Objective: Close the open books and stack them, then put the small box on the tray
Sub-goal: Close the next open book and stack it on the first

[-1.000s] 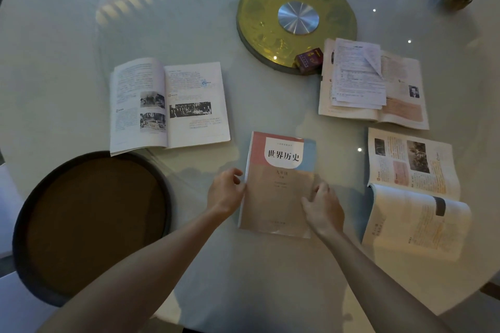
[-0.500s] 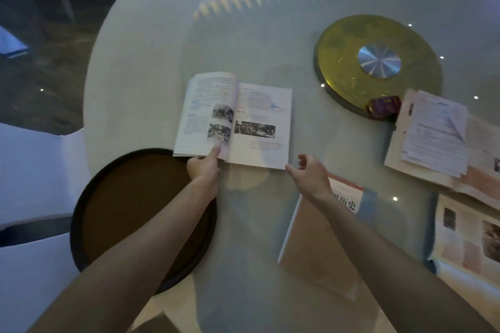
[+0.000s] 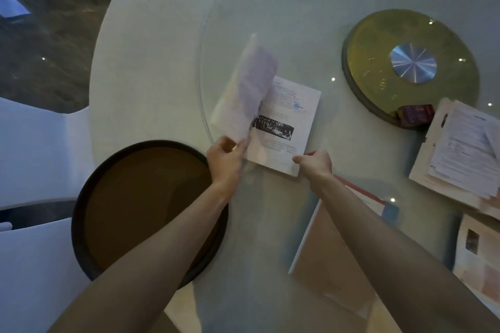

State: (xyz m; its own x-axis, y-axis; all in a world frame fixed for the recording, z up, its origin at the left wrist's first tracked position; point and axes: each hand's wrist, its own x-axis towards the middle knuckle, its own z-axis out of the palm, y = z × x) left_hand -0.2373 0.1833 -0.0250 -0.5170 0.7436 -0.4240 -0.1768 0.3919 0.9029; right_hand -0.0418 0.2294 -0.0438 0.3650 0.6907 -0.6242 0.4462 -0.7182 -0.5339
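done: one closed book (image 3: 332, 249) beside the tray (image 3: 81, 224)
now: left hand (image 3: 226, 159) pinches the open book (image 3: 281, 124) half; right hand (image 3: 315, 163) grips its corner
left: two more books, stacking, small box (image 3: 415, 115)

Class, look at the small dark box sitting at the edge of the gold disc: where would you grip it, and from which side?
Grip the small box across its two longer side faces, coming from above. It lies flat at the gold disc rim, with paper-covered books close on its right, so a side approach looks cramped.

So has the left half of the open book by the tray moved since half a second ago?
Yes. The left hand has lifted the left pages off the table, swinging them toward the gold disc.
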